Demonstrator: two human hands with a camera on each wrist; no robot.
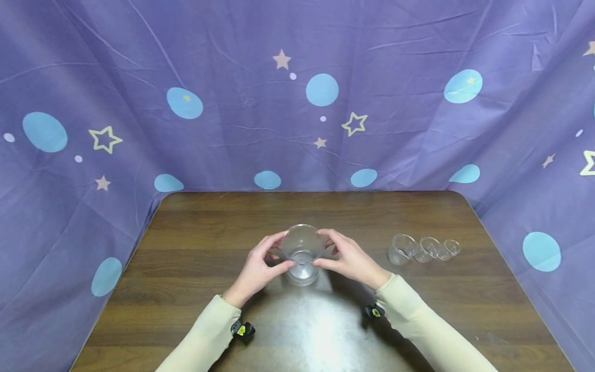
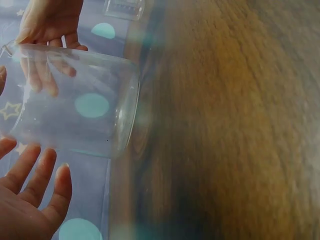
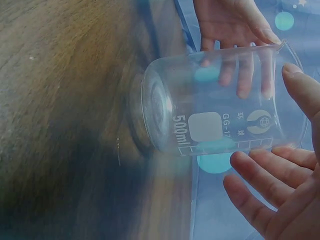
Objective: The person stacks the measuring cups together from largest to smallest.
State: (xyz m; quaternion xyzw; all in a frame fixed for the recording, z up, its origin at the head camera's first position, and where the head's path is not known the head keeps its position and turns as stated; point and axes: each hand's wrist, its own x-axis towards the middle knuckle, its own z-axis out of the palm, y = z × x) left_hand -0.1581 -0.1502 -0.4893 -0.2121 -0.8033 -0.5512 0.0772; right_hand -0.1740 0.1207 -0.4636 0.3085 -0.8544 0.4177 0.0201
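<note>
Both hands hold a clear glass beaker between them near the middle of the table. Thumb and fingers of the left hand grip its upper wall on the left; the right hand does the same on the right. White "500ml" print and graduation marks show on the beaker in the right wrist view. Its base is close over the wood, and nothing shows inside. In the left wrist view the lower fingers of the left hand spread beside the glass, the right hand opposite.
Right of the hands, three smaller glass beakers stand in a row by size: the largest, a middle one and the smallest. A purple patterned curtain borders the brown wooden table at the back and sides.
</note>
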